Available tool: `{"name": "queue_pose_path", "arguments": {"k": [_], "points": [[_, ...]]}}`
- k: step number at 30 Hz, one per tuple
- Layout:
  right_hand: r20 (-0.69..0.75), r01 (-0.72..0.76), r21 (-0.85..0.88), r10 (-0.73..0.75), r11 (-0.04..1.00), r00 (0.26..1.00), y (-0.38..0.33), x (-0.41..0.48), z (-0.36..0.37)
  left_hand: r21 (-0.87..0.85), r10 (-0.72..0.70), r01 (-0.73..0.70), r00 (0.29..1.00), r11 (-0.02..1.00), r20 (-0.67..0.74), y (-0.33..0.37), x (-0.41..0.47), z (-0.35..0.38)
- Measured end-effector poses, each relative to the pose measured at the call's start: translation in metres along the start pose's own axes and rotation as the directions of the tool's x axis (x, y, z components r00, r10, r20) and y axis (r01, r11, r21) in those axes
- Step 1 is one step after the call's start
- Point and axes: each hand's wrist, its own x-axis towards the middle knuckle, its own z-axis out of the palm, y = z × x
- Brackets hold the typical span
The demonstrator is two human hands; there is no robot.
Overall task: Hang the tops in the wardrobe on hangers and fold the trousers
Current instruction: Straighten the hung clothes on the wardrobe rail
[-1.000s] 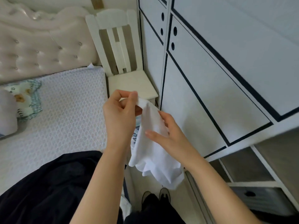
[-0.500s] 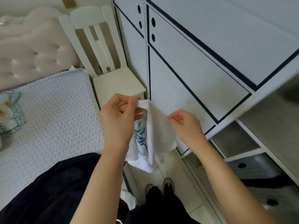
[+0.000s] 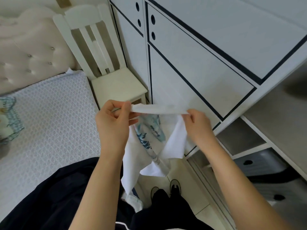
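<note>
White wardrobe (image 3: 199,72) doors fill twelve to three o'clock, bed (image 3: 49,122) at nine; dead centre the white top (image 3: 174,140) hangs from a taut edge, left hand (image 3: 114,120) pinching one end, right hand (image 3: 197,125) the other; best find both shoulders and shake it flat before any hanger goes in.

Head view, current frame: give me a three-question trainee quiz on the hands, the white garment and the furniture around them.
1. True or false: the white printed top lies flat on the bed.
2. Of the left hand and right hand, which pinches the top's stretched edge? A) left only B) right only C) both
3. What stands between the bed and the wardrobe?

Key: 1 false, it hangs from the hands above the floor; 2 C; 3 a white wooden chair.
</note>
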Motion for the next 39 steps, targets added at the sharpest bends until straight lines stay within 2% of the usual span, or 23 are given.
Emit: {"name": "queue_pose_path", "arguments": {"k": [3, 7, 12, 20, 22, 24, 26, 28, 29, 30, 33, 36, 38, 39], "points": [[-0.126, 0.065, 0.045, -0.059, 0.997, 0.99, -0.011, 0.007, -0.017, 0.012, -0.022, 0.022, 1.0, 1.0, 0.016, -0.011, 0.001, -0.005], [-0.209, 0.15, 0.133, -0.12, 0.98, 0.971, -0.028, 0.005, -0.023, 0.046, -0.026, 0.025, 0.999, 0.999, 0.029, -0.023, 0.003, -0.007], [-0.205, 0.215, 0.101, -0.191, 0.971, 0.96, -0.035, 0.002, -0.023, 0.073, -0.022, 0.021, 1.0, 0.997, 0.016, -0.032, 0.015, -0.014], [-0.198, 0.227, 0.13, -0.199, 0.965, 0.96, -0.035, 0.002, -0.02, 0.192, -0.057, 0.057, 0.998, 0.98, -0.006, -0.056, 0.021, -0.016], [-0.186, 0.235, 0.156, -0.206, 0.959, 0.961, -0.037, 0.001, -0.022, 0.239, -0.112, 0.105, 0.994, 0.965, 0.012, -0.065, 0.023, -0.015], [-0.163, 0.235, 0.19, -0.205, 0.953, 0.965, -0.039, -0.001, -0.024, 0.249, -0.248, 0.229, 0.968, 0.941, 0.048, -0.077, 0.027, -0.012], [-0.134, 0.233, 0.217, -0.207, 0.948, 0.969, -0.042, -0.002, -0.025, 0.193, -0.477, 0.456, 0.875, 0.869, 0.084, -0.093, 0.031, -0.007], [-0.104, 0.224, 0.224, -0.205, 0.949, 0.973, -0.045, -0.003, -0.024, 0.121, -0.712, 0.702, 0.688, 0.702, 0.141, -0.11, 0.03, -0.002], [-0.093, 0.213, 0.229, -0.196, 0.95, 0.976, -0.046, -0.004, -0.024, 0.098, -0.785, 0.783, 0.594, 0.614, 0.177, -0.118, 0.028, 0.001], [-0.085, 0.201, 0.239, -0.186, 0.95, 0.979, -0.046, -0.004, -0.024, 0.082, -0.829, 0.835, 0.52, 0.544, 0.203, -0.125, 0.026, 0.003], [-0.067, 0.178, 0.282, -0.165, 0.943, 0.984, -0.045, -0.005, -0.027, 0.051, -0.894, 0.908, 0.398, 0.417, 0.207, -0.148, 0.023, 0.01], [-0.061, 0.158, 0.324, -0.146, 0.933, 0.987, -0.043, -0.007, -0.034, -0.021, -0.941, 0.973, 0.228, 0.23, 0.252, -0.166, 0.025, 0.019], [-0.063, 0.149, 0.361, -0.136, 0.921, 0.989, -0.042, -0.008, -0.037, -0.076, -0.949, 0.985, 0.168, 0.153, 0.268, -0.172, 0.024, 0.025], [-0.061, 0.144, 0.374, -0.131, 0.916, 0.99, -0.041, -0.008, -0.039, -0.104, -0.949, 0.983, 0.175, 0.152, 0.263, -0.176, 0.024, 0.028]]}}
